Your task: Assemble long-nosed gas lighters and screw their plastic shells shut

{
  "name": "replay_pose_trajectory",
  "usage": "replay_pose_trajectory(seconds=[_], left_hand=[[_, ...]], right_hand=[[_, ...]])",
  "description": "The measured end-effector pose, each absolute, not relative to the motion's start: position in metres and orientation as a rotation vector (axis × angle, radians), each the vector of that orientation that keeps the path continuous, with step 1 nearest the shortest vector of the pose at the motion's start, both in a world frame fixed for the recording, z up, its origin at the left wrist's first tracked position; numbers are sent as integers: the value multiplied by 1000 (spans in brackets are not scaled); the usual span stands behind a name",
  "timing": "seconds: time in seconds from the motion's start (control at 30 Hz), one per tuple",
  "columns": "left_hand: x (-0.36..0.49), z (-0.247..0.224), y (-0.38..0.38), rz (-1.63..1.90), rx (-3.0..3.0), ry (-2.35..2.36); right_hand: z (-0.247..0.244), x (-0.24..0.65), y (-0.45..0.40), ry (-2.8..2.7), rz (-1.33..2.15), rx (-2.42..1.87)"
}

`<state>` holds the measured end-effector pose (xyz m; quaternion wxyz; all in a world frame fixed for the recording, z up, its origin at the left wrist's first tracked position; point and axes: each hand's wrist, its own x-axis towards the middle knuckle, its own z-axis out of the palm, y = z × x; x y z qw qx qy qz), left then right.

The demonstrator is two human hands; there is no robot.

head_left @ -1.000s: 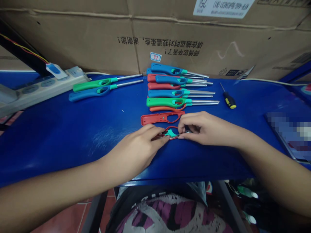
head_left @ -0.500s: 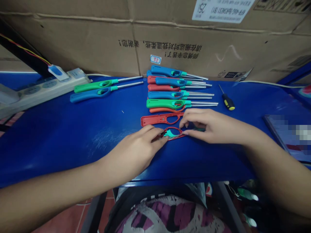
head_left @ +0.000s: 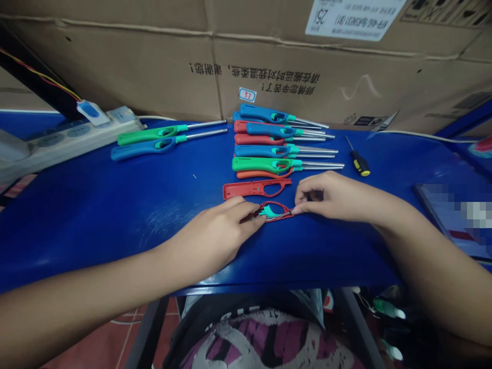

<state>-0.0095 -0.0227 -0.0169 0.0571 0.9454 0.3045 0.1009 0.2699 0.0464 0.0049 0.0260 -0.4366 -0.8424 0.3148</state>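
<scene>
A red lighter half-shell point(head_left: 284, 219) lies on the blue table with its inside facing up. Inside it sits a teal trigger point(head_left: 271, 211), with thin metal or wire parts running along the lower edge. My left hand point(head_left: 225, 225) grips the handle end of this shell and covers much of it, thumb and fingers closed around it. At the narrow front end, my right hand point(head_left: 321, 197) is closed in a pinch; what lies between thumb and fingertip is too small to make out. Just behind lies the matching red shell half point(head_left: 246, 190), hollow side up.
Several assembled lighters point(head_left: 261, 164) are stacked behind the shells. Green point(head_left: 146, 135) and blue point(head_left: 142, 150) lighters lie further left, near a power strip point(head_left: 73, 136). A screwdriver point(head_left: 360, 163) and a tablet-like panel point(head_left: 453, 220) are on the right. A cardboard box point(head_left: 154, 61) borders the back.
My right hand has shifted slightly right along the shell, baring more of its front end. A greenish bit seen beneath that hand is out of sight. My left hand stays in place.
</scene>
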Motion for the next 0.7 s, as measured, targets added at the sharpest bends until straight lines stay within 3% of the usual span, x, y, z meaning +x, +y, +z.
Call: replay_pose_trajectory(seconds=[0.17,0.37,0.7], left_hand=[[-9,-15,-20,276,2881,925],[-10,-16,-19,295,2860,928],[-10,-14,-14,519,2620,942]], right_hand=[[10,266,41,-2596,994,-1302],[10,261,33,-2690,925,-899],[5,259,34,-2674,958,-861]])
